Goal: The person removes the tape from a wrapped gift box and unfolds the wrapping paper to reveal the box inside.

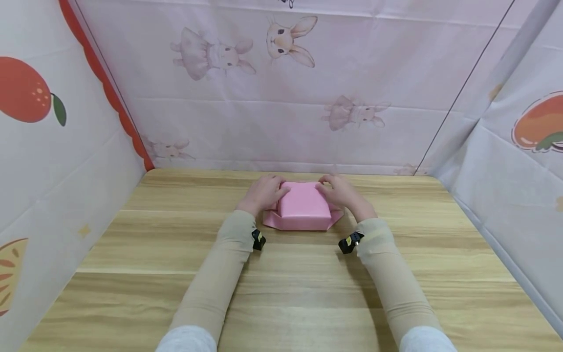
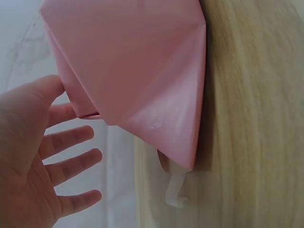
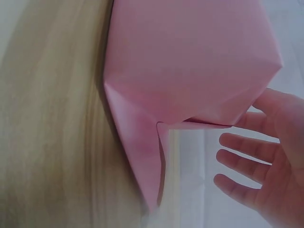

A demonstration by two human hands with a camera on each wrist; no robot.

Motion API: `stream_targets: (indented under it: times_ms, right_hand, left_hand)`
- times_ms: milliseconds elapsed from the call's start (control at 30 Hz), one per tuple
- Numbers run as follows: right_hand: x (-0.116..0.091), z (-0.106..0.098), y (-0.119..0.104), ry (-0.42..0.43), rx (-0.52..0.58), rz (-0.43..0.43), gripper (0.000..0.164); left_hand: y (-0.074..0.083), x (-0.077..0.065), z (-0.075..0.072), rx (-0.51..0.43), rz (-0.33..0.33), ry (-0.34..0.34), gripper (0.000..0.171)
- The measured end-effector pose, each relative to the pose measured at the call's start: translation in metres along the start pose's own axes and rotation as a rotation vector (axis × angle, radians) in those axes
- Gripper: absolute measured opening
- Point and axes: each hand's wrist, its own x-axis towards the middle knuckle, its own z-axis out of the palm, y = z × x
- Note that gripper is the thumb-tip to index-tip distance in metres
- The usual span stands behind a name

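Observation:
A box-shaped parcel in glossy pink wrapping paper lies toward the table's far side, its side flaps sticking out unsealed. At its far left corner, my left hand pinches the paper's edge between thumb and index finger. The left wrist view shows that hand's other fingers spread. A pale, translucent curled strip, resembling tape, hangs by the tip of the left flap. My right hand pinches the far right corner likewise, its remaining fingers held apart. On that side a folded flap points outward.
The wood-grain table reaches back to a pink curtain printed with rabbits. White fruit-printed sheets hang along both sides. Each wrist carries a small black camera.

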Motion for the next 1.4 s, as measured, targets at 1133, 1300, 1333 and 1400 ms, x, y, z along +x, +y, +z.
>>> stream_targets:
  times_ms: [1133,1300,1333,1400]
  right_hand:
    - [-0.021,-0.034,-0.015,0.154,0.157,-0.146,0.014]
    - [-0.042,-0.041,-0.020,0.173,0.145,-0.232,0.009]
    - [-0.046,-0.042,-0.020,0.177,0.146,-0.249,0.009]
    - [-0.055,-0.043,-0.021,0.182,0.147,-0.282,0.008]
  left_hand:
    - [0.020,-0.010,-0.018,0.094,0.091,0.064,0.035]
    - [0.022,-0.020,-0.020,0.118,0.133,0.057,0.038]
    - [0.022,-0.022,-0.020,0.123,0.140,0.056,0.039]
    - [0.024,-0.027,-0.022,0.137,0.159,0.058,0.040]
